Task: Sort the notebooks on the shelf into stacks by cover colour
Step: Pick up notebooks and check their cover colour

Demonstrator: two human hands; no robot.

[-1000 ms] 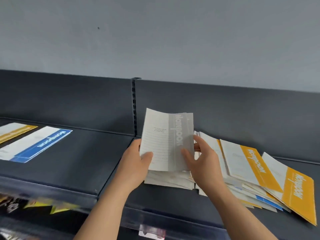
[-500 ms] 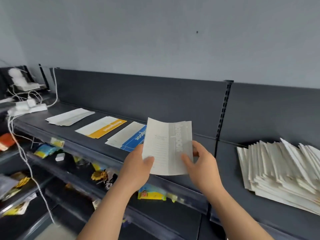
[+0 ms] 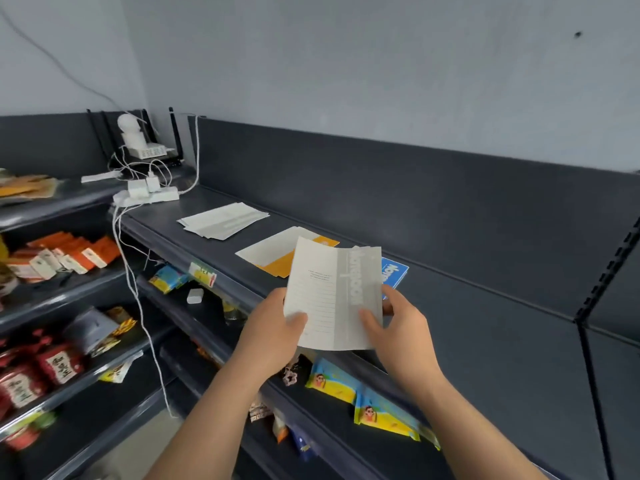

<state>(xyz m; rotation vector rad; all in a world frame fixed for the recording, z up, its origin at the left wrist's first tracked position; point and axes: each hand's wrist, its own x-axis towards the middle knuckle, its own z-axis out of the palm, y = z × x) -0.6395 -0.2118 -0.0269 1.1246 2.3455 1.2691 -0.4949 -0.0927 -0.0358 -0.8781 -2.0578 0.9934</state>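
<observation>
**Item:** grey-banded notebook (image 3: pixel 334 296), held upright between both hands with its cover facing the wearer, probably so its colour can be read.

**Grip:** left hand (image 3: pixel 273 327) pinches the lower left edge, thumb on the cover. Right hand (image 3: pixel 398 327) pinches the lower right edge the same way.

**Shelf (image 3: pixel 485 306), beyond the hands:**
- blue-banded notebook (image 3: pixel 394 271), just behind the right hand
- orange-banded notebook (image 3: pixel 273 258)
- grey stack (image 3: pixel 223 220), farthest beyond the left hand and the likely destination
</observation>
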